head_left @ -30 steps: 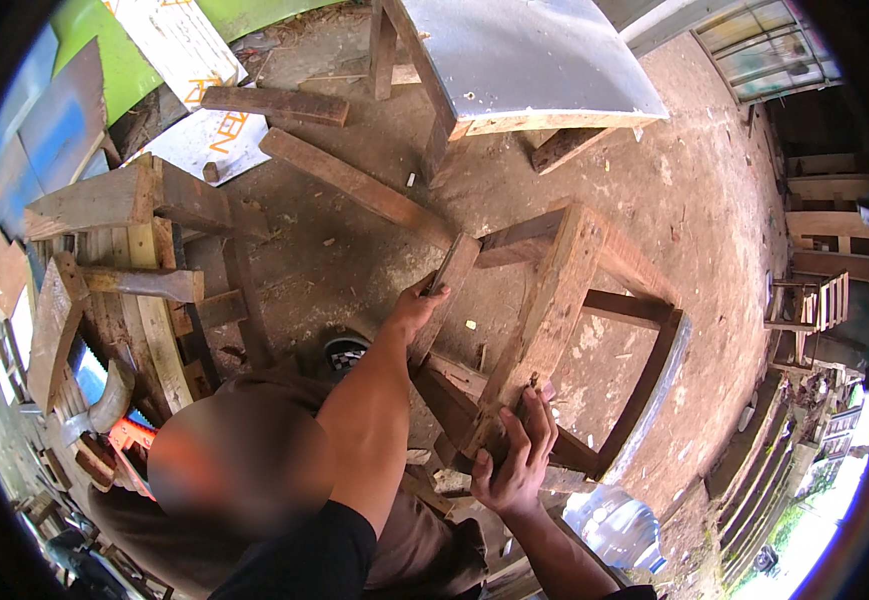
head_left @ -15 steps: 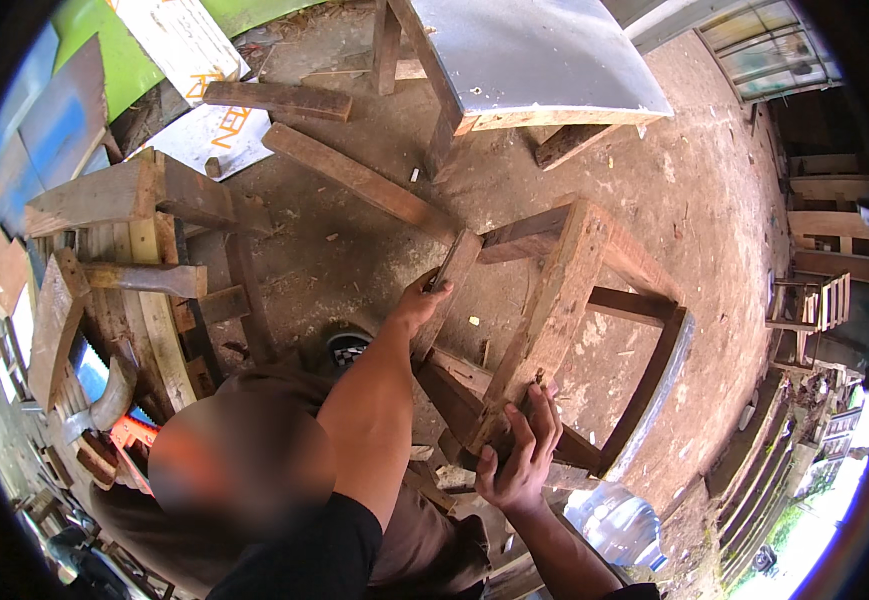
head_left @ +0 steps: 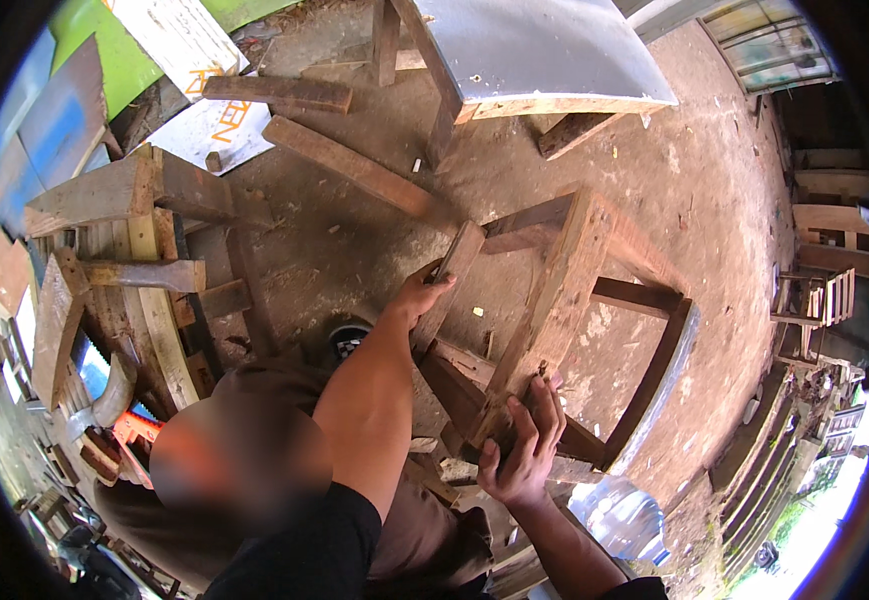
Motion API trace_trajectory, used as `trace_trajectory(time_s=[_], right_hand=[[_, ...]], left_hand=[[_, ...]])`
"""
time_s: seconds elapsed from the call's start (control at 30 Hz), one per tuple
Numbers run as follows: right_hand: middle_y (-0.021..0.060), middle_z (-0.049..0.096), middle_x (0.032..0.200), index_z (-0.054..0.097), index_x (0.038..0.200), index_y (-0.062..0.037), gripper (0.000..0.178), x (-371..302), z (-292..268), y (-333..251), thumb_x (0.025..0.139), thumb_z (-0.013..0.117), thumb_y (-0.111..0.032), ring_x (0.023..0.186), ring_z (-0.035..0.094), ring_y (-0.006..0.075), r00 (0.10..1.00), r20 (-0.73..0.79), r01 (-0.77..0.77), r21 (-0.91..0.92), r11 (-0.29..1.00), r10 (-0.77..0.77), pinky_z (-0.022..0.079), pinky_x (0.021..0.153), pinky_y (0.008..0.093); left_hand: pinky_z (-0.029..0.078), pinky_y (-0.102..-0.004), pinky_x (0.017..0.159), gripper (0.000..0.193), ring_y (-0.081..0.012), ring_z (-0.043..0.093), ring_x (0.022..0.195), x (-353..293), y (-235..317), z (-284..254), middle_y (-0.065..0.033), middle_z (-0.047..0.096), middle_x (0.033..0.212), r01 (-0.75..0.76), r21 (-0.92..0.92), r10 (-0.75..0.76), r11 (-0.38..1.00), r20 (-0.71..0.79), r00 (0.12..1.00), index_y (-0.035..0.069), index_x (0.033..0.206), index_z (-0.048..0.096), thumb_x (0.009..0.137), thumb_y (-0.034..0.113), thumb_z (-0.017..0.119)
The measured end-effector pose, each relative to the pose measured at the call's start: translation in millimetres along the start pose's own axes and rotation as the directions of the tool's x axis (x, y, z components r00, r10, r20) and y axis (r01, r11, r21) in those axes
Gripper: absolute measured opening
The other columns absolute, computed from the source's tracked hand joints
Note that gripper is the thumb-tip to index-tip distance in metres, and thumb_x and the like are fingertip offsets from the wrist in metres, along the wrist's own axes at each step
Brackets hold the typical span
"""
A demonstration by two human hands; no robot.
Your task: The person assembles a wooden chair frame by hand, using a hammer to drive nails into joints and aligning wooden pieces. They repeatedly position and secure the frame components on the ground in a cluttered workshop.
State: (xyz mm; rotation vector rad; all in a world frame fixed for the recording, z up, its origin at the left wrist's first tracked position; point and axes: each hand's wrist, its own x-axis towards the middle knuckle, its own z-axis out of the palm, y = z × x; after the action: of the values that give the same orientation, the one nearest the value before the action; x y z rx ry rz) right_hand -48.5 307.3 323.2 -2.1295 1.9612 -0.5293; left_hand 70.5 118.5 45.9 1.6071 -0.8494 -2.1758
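A rough brown wooden frame (head_left: 544,310), made of thick beams like a stool or small table base, lies tipped in front of me. My left hand (head_left: 420,298) is closed around a narrow wooden piece (head_left: 453,290) on its left side; a thin dark object shows by the fingers, too small to name. At the near end of the frame's thick upper beam, my right hand (head_left: 526,448) grips the wood, fingers curled over the edge and thumb on the near side. Past the beam, a slimmer bar (head_left: 644,385) with a pale outer edge forms the right side.
A grey-topped table (head_left: 544,55) stands ahead. Loose beams (head_left: 354,165) lie on the dirt floor. Stacked timber (head_left: 144,280) and an orange-handled saw (head_left: 134,430) are at my left. A clear plastic bottle (head_left: 622,515) lies near my right forearm. Steps (head_left: 759,450) rise at far right.
The whole view has shifted slightly. Both hands keep their hold on the wooden frame, with little visible movement of the fingers.
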Motion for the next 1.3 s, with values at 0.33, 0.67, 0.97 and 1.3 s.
trace_trajectory(time_s=[0.33,0.67,0.97,1.3], right_hand=[[0.0281,0.041,0.152,0.050,0.142,-0.0055,0.054,-1,2,1,0.094,0.058,-0.030,0.139,0.041,0.0517,1.000,-0.006,-0.004,-0.005,1.000,0.004,0.038,0.112,0.0592],[0.0284,0.042,0.152,0.051,0.141,-0.0052,0.052,0,1,1,0.095,0.057,-0.031,0.137,0.043,0.0511,1.000,-0.011,-0.002,0.003,1.000,0.002,0.039,0.112,0.0585],[0.0284,0.042,0.152,0.050,0.141,-0.0053,0.052,0,1,1,0.095,0.057,-0.031,0.137,0.044,0.0512,1.000,-0.007,-0.003,-0.003,1.000,0.003,0.040,0.111,0.0578],[0.0288,0.042,0.151,0.049,0.142,-0.0053,0.054,1,2,1,0.095,0.055,-0.031,0.136,0.044,0.0518,1.000,-0.009,0.010,-0.019,1.000,-0.010,0.039,0.112,0.0583]], left_hand=[[0.032,-0.0471,0.119,0.078,-0.0279,0.046,0.143,-4,2,-5,-0.0103,0.056,0.151,0.060,-0.073,-0.054,0.996,0.092,0.994,0.011,0.155,0.047,0.091,0.040,0.081],[0.034,-0.0512,0.119,0.083,-0.0334,0.037,0.149,-14,15,-8,-0.0181,0.039,0.162,0.136,-0.031,-0.132,0.990,0.110,0.985,0.011,0.158,0.040,0.092,0.046,0.078],[0.031,-0.0525,0.122,0.087,-0.0318,0.041,0.148,-12,10,-4,-0.0139,0.051,0.156,0.097,-0.027,-0.095,0.995,0.042,0.995,0.011,0.155,0.047,0.086,0.051,0.082],[0.026,-0.0533,0.125,0.110,-0.0328,0.026,0.156,-20,21,-7,-0.0127,0.027,0.170,0.125,0.139,-0.148,0.982,0.170,0.974,0.020,0.167,0.015,0.086,0.071,0.069]])
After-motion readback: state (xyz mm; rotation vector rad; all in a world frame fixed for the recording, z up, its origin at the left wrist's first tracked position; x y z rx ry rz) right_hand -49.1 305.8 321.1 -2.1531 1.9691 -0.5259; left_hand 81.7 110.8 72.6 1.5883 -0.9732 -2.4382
